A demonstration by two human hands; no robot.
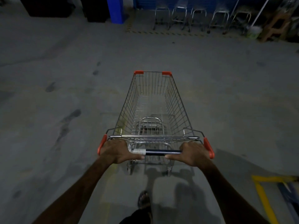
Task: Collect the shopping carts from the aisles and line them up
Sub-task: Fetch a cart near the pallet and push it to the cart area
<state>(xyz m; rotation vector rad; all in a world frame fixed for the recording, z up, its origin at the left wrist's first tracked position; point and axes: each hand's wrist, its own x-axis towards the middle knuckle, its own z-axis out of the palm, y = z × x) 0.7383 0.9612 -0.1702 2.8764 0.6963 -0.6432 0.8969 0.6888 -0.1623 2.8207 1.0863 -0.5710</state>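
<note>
1. I see my left hand [115, 151] curled over the left end of the shopping cart [153, 110] handle bar [161, 151], knuckles up, thumb tucked along the bar's near side.
2. My right hand [193, 153] wraps the right end of the same bar in the same way, thumb pointing inward toward the left hand.
3. Between my two hands the bar shows bare: a dark middle stretch, with a pale taped or wrapped section just beside the left hand.
4. Just outside each hand sits an orange end cap on the handle frame, one to the left of the left hand and one to the right of the right hand.
5. The cart stands straight ahead of my hands on the concrete floor [56, 78]; its long axis runs directly away from me, with the narrow front end, marked by two orange corner guards, farthest from the hands.
6. The wire basket holds no goods that I can make out; the folded child-seat flap lies just beyond the handle.
7. Well beyond the cart's front, ahead and to the right of my hands, a row of metal frames [200, 18] lines the blue wall; I cannot tell what they are.
8. Below my hands, a sandalled foot [144, 199] is on the floor, and yellow floor tape [263, 199] lies to the lower right of the right hand.
</note>
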